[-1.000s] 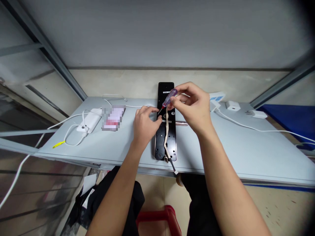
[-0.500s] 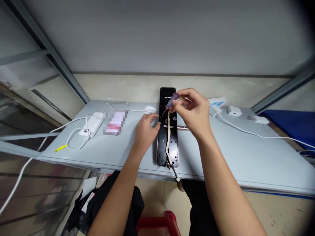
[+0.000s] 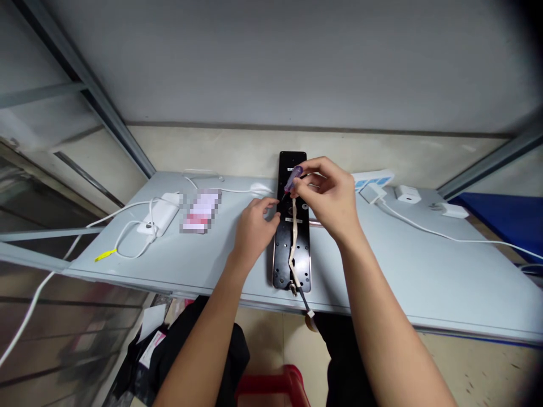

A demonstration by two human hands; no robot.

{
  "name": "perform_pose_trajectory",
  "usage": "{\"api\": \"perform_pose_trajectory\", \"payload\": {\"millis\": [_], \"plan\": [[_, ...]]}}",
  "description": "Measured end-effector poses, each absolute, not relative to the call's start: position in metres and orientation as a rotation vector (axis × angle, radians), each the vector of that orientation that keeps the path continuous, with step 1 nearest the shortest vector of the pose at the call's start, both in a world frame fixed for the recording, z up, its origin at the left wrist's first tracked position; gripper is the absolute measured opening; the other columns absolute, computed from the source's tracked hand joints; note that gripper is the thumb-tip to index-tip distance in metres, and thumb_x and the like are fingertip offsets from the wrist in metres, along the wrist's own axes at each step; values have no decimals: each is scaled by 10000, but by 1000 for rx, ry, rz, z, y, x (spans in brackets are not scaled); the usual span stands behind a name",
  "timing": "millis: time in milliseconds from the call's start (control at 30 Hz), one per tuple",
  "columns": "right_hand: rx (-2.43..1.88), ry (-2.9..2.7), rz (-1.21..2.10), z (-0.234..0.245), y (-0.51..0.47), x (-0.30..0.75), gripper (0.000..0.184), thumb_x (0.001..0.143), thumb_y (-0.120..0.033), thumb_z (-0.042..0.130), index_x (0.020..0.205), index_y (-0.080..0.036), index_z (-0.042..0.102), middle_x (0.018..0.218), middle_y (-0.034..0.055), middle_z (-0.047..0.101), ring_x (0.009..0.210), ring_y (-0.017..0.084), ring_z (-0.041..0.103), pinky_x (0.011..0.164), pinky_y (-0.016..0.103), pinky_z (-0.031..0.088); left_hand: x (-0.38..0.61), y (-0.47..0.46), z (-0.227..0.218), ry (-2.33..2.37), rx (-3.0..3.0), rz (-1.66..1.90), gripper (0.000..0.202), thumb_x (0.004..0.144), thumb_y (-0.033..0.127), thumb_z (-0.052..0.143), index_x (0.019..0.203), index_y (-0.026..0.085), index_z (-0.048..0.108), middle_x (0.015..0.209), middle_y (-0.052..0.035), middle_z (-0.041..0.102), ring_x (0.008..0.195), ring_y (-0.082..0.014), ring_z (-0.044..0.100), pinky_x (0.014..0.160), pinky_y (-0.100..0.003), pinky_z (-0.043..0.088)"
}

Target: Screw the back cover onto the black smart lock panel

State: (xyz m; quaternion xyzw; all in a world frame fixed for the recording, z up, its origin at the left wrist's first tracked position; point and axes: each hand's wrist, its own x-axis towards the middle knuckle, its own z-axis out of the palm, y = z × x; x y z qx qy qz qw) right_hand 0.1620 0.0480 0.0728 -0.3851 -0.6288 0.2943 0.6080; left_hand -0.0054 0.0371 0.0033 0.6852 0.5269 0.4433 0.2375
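Plainly, from the head view, the right hand (image 3: 328, 195) pinches the purple handle of a small screwdriver (image 3: 293, 178) between thumb and fingertips, with the tip angled down onto the upper part of a long black panel (image 3: 292, 254). The panel lies flat on the grey worktop (image 3: 424, 265), its near end at the front edge. The left hand (image 3: 254, 223) sits with fingers loosely curled against the panel's left edge, bracing it and gripping nothing that I can see.

To my eye, this goes best with the blade upright and seated squarely before turning, light downward pressure, and the left hand pinning the panel so it cannot swivel. The beige cable (image 3: 292, 243) running down the panel's middle should stay clear of the tip.

By count:
- one screwdriver
- one panel
- one beige cable
- two hands
- three white plugs to the right (image 3: 407, 194)
- one white power bank (image 3: 159, 217) to the left
- one phone (image 3: 200, 210) beside the power bank
- one yellow tag (image 3: 104, 255)
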Motion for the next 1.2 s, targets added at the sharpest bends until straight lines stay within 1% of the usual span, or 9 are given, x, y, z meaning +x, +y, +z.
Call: {"api": "perform_pose_trajectory", "payload": {"millis": [233, 433, 633, 733, 800, 867, 967, 1100, 1200], "plan": [[-896, -1462, 653, 75, 45, 160, 132, 869, -176, 745, 967, -255, 704, 895, -8, 756, 692, 139, 726, 669, 301, 622, -6, 36, 6, 1440, 1877, 1202, 288, 942, 66, 743, 1167, 236, 802, 1142, -71, 800, 1057, -242, 776, 931, -353, 609], [-924, -1478, 631, 77, 44, 159, 127, 875, -205, 752, 969, -258, 687, 895, -11, 761, 699, 140, 726, 679, 301, 636, -6, 35, 6, 1442, 1876, 1194, 287, 957, 75, 735, 1176, 248, 802, 1144, -66, 803, 1064, -238, 775, 940, -353, 613], [-950, -1468, 603, 71, 51, 160, 151, 864, -248, 810, 956, -256, 691, 823, -6, 747, 645, 161, 717, 586, 309, 594, -5, 35, 4, 1411, 1874, 1225, 290, 953, 71, 726, 1176, 232, 816, 1143, -80, 810, 1052, -250, 779, 965, -379, 625], [-946, -1496, 640, 70, 55, 160, 207, 872, -278, 828, 944, -277, 633, 705, -42, 686, 583, 164, 696, 538, 301, 571, -4, 36, 2, 1401, 1856, 1240, 307, 952, 67, 725, 1186, 236, 829, 1140, -77, 820, 1025, -248, 788, 953, -378, 639], [-920, -1509, 672, 70, 59, 159, 271, 869, -296, 842, 932, -289, 578, 683, -61, 657, 563, 156, 692, 525, 286, 563, -4, 35, 0, 1384, 1834, 1252, 323, 951, 63, 721, 1199, 232, 840, 1147, -81, 832, 998, -241, 797, 949, -374, 651], [-891, -1509, 683, 70, 62, 159, 298, 857, -299, 856, 976, -291, 583, 760, -57, 678, 562, 145, 694, 536, 286, 577, -3, 35, -1, 1369, 1801, 1262, 339, 951, 62, 716, 1216, 225, 850, 1166, -89, 842, 970, -231, 808, 951, -369, 665], [-871, -1570, 612, 69, 65, 161, 266, 889, -307, 844, 1105, -290, 691, 917, -21, 715, 591, 145, 698, 594, 321, 611, 0, 35, 0, 1373, 1735, 1269, 364, 944, 57, 710, 1236, 212, 864, 1194, -96, 852, 930, -218, 823, 944, -355, 682], [-865, -1684, 340, 64, 64, 164, 179, 956, -342, 826, 1118, -274, 793, 1026, 33, 759, 635, 162, 683, 648, 355, 599, 2, 35, 2, 1374, 1697, 1287, 384, 932, 37, 702, 1235, 193, 879, 1201, -96, 860, 892, -197, 830, 927, -318, 684], [-848, -1736, 162, 60, 61, 165, 207, 1007, -390, 793, 1178, -274, 816, 1143, 79, 813, 700, 187, 700, 697, 372, 609, 3, 33, 2, 1373, 1733, 1291, 393, 946, 42, 692, 1264, 176, 878, 1207, -112, 855, 935, -207, 832, 955, -322, 675]]}}
